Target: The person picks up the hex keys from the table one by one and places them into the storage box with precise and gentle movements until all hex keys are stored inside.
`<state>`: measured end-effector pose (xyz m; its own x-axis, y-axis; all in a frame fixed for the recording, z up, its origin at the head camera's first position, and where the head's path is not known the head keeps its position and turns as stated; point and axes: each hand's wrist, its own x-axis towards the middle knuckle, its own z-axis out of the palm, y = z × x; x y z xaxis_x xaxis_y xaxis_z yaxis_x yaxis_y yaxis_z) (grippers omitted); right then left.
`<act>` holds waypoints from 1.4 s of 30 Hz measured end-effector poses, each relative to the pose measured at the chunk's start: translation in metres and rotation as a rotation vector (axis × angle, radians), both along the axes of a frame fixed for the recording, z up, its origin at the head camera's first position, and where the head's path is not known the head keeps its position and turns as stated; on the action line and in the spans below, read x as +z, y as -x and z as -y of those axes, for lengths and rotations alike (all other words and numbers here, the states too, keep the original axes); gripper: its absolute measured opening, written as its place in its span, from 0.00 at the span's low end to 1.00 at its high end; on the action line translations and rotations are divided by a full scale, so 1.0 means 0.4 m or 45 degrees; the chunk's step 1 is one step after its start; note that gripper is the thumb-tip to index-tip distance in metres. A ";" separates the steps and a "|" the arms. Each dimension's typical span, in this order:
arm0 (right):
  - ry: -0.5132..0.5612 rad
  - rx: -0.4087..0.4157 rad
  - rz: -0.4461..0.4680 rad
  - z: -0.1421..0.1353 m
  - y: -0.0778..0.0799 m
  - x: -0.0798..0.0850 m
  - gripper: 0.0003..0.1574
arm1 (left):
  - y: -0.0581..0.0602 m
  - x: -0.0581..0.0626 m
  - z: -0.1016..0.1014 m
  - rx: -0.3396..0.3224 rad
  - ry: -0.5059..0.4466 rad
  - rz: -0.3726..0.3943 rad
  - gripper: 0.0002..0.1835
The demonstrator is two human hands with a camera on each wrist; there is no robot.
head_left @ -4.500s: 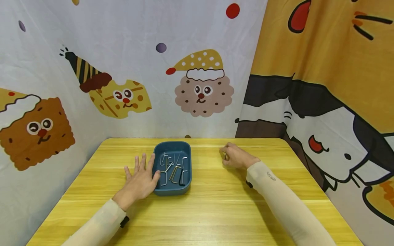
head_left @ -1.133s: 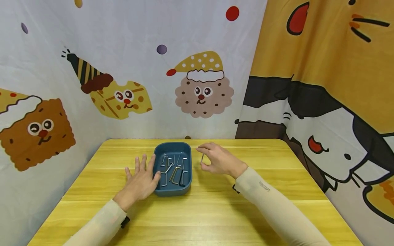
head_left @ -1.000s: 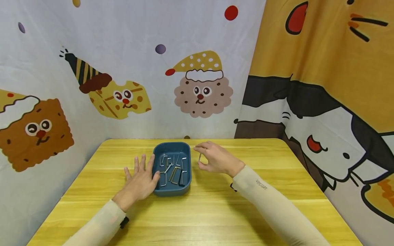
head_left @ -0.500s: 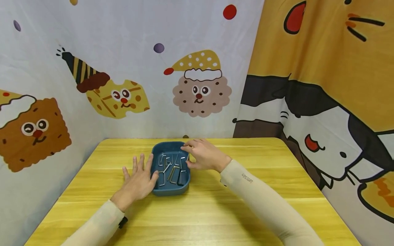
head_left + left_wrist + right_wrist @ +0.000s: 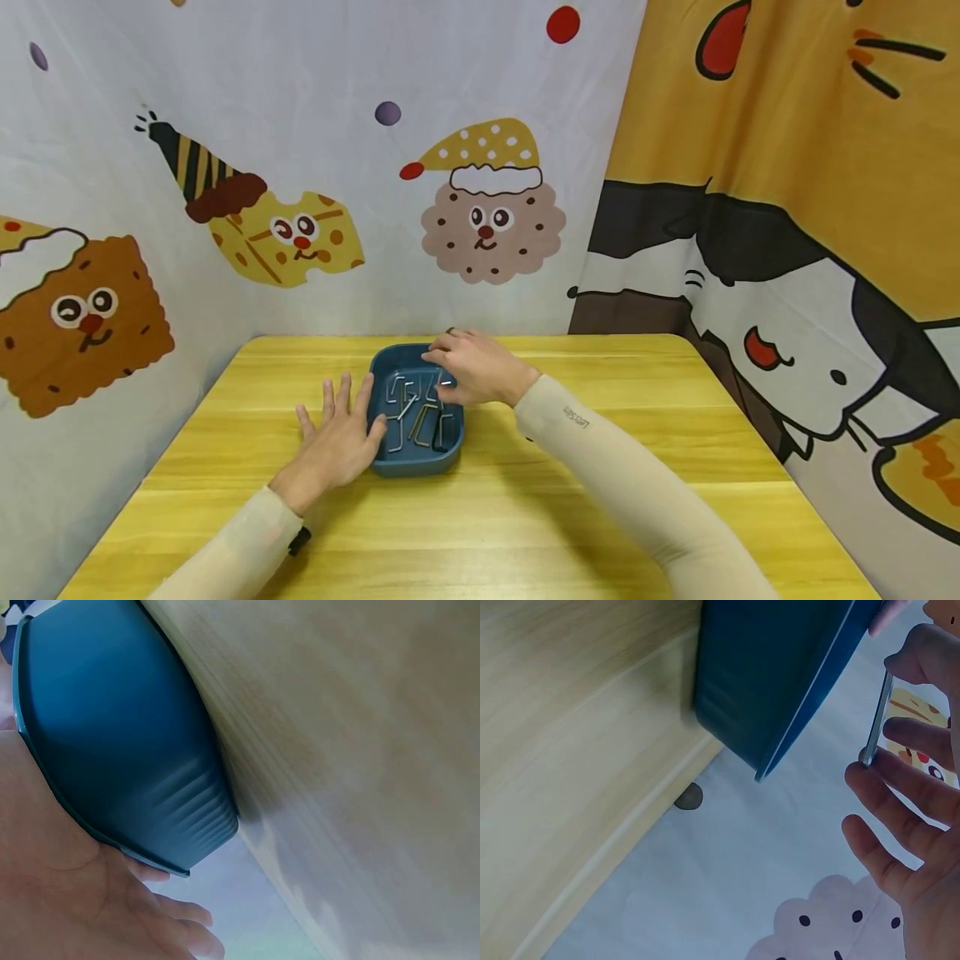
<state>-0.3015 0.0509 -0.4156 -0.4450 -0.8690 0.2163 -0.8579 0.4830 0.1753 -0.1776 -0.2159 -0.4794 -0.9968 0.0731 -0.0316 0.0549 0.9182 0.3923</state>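
Observation:
A blue rectangular bin [image 5: 416, 469] stands on the table, holding several L-shaped hex keys [image 5: 424, 427], mostly silver, with a brass-coloured one and a black one. My left hand [image 5: 333, 442] lies with fingers spread along the bin's left side, and its palm rests against the rim in the left wrist view. My right hand [image 5: 480, 367] is over the bin's right rim, fingertips above the inside. In the right wrist view, thumb and fingertips pinch a silver hex key [image 5: 877, 720] by its two ends, above the rim level. The head view mostly hides that key.
The wooden table [image 5: 480, 533] reaches back to a white cloth [image 5: 315, 83] printed with cartoon biscuits and cheese. On the right hangs a yellow cartoon curtain [image 5: 795, 125]. The bin stands near the table's back edge.
My right hand has moved left from the table's right part, carrying the hex key across to over the bin's right rim. My left hand stays at the bin's left side.

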 end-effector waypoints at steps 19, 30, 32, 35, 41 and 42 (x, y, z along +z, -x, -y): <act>-0.156 -0.045 0.080 0.107 0.025 0.022 0.39 | 0.005 -0.007 -0.002 0.007 0.022 -0.003 0.45; -0.261 -0.097 0.193 0.158 0.052 0.010 0.38 | 0.003 -0.005 0.007 0.008 0.022 0.003 0.44; -0.298 -0.098 0.180 0.166 0.055 0.005 0.38 | 0.003 -0.005 0.007 0.007 0.021 0.002 0.44; -0.337 -0.112 0.168 0.179 0.059 -0.002 0.38 | 0.003 -0.005 0.006 0.006 0.026 0.001 0.44; -0.390 -0.138 0.184 0.197 0.063 -0.016 0.37 | 0.000 -0.007 0.001 0.002 0.023 0.011 0.44; -0.397 -0.145 0.192 0.199 0.064 -0.018 0.37 | 0.001 -0.005 0.001 0.002 0.021 0.012 0.44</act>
<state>-0.3270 -0.0285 -0.4226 -0.5492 -0.8261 -0.1265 -0.8293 0.5200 0.2048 -0.1779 -0.2162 -0.4815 -0.9966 0.0712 -0.0426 0.0499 0.9245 0.3779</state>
